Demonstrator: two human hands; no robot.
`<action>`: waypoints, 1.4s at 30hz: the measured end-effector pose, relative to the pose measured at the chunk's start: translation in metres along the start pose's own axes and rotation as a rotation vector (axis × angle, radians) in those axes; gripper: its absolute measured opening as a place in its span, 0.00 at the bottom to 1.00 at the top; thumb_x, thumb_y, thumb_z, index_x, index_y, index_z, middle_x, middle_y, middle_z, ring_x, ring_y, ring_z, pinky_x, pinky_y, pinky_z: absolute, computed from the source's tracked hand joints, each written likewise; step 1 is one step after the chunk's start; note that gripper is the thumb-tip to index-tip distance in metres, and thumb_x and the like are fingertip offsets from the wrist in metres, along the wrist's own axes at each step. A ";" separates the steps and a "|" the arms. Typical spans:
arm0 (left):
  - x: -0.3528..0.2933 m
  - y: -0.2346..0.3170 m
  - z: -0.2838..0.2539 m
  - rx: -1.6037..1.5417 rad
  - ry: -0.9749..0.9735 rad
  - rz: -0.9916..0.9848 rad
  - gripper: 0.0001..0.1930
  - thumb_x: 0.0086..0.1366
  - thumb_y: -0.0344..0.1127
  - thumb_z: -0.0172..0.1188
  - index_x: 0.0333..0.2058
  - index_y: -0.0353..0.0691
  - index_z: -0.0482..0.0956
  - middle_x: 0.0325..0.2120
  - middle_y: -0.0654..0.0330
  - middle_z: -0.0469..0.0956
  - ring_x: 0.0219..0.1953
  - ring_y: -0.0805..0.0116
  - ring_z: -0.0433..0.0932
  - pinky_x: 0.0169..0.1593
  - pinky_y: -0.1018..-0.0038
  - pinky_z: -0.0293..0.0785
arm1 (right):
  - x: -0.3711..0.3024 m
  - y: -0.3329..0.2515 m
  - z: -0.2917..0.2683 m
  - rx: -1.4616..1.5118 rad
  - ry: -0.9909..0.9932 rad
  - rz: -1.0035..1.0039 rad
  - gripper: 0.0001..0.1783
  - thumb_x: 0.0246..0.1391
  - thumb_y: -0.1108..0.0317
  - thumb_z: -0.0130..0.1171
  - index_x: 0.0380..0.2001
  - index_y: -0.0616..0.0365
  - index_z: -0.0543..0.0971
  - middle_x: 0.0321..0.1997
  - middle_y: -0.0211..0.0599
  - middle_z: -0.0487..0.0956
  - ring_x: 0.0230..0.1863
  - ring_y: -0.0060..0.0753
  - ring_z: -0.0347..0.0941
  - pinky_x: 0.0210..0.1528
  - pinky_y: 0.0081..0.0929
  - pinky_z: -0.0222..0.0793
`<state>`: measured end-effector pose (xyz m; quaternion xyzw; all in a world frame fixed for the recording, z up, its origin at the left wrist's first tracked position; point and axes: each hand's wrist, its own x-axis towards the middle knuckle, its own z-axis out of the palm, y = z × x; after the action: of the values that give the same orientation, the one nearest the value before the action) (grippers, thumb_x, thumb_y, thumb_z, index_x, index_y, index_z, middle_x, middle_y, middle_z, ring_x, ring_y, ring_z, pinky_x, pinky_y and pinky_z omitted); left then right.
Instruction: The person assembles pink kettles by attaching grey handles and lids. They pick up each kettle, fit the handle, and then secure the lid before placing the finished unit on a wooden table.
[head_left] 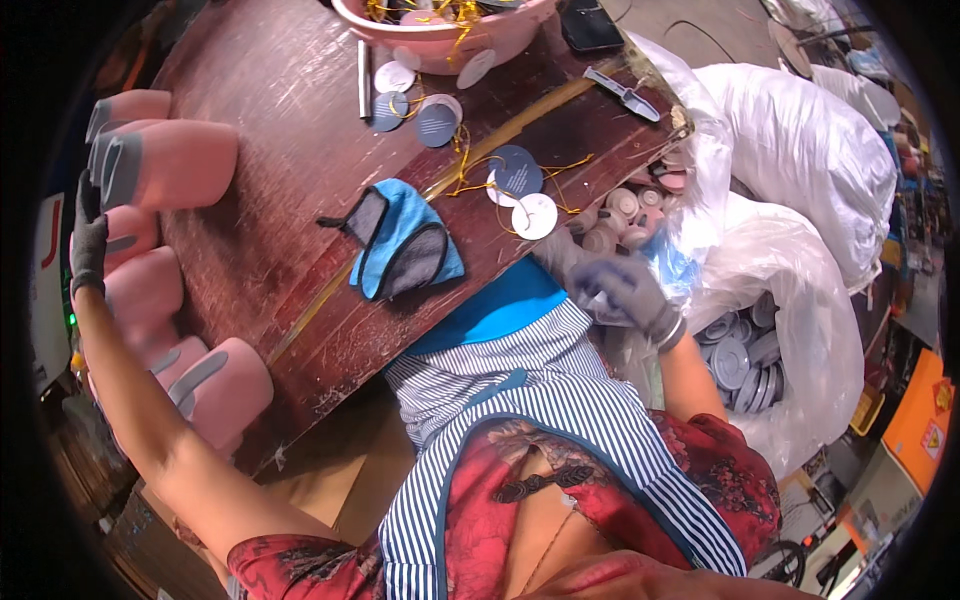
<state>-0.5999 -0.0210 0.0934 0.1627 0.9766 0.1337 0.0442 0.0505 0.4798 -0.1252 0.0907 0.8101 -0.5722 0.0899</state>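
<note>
My left hand (90,235), in a grey glove, reaches to the far left. Its fingers are stretched out along the side of a pink mug (190,165) with a grey handle; the contact is partly hidden. Several more pink mugs (235,380) line the table's left edge. At the table's near right edge is my right hand (622,292), gloved and slightly blurred. Its fingers are curled together, with a whitish bit among them that I cannot make out. Beside it, pink round lids (622,205) fill a clear plastic bag.
A blue-and-grey cloth piece (405,240) lies on the dark red table (270,130). Round tags (517,170) with gold strings, a small knife-like tool (622,95) and a pink basin (450,45) are farther up. Grey lids (730,360) fill another bag; a white sack (800,150) stands behind.
</note>
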 end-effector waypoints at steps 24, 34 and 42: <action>-0.417 0.218 0.120 -0.922 0.922 0.045 0.22 0.74 0.47 0.52 0.54 0.33 0.77 0.33 0.66 0.77 0.28 0.78 0.70 0.35 0.75 0.71 | 0.089 0.236 -0.072 -0.168 0.559 0.421 0.32 0.47 0.39 0.68 0.41 0.57 0.83 0.44 0.53 0.83 0.50 0.52 0.79 0.54 0.40 0.71; -0.576 0.236 0.148 -0.916 0.366 0.075 0.35 0.58 0.57 0.71 0.51 0.32 0.76 0.46 0.54 0.79 0.43 0.67 0.78 0.47 0.71 0.75 | 0.126 0.221 -0.027 -0.308 0.789 0.623 0.38 0.41 0.44 0.69 0.57 0.47 0.77 0.55 0.45 0.81 0.56 0.51 0.77 0.57 0.41 0.71; -0.532 0.267 0.173 -1.004 -0.079 0.241 0.28 0.49 0.39 0.76 0.48 0.30 0.81 0.42 0.54 0.82 0.43 0.64 0.80 0.50 0.70 0.74 | -0.058 -0.071 -0.073 0.030 0.475 -0.448 0.26 0.55 0.84 0.56 0.57 0.56 0.77 0.58 0.43 0.78 0.56 0.31 0.75 0.52 0.25 0.74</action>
<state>0.0059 0.0899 0.0232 0.2377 0.7639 0.5839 0.1379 0.0862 0.5228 -0.0224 0.0425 0.7998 -0.5523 -0.2311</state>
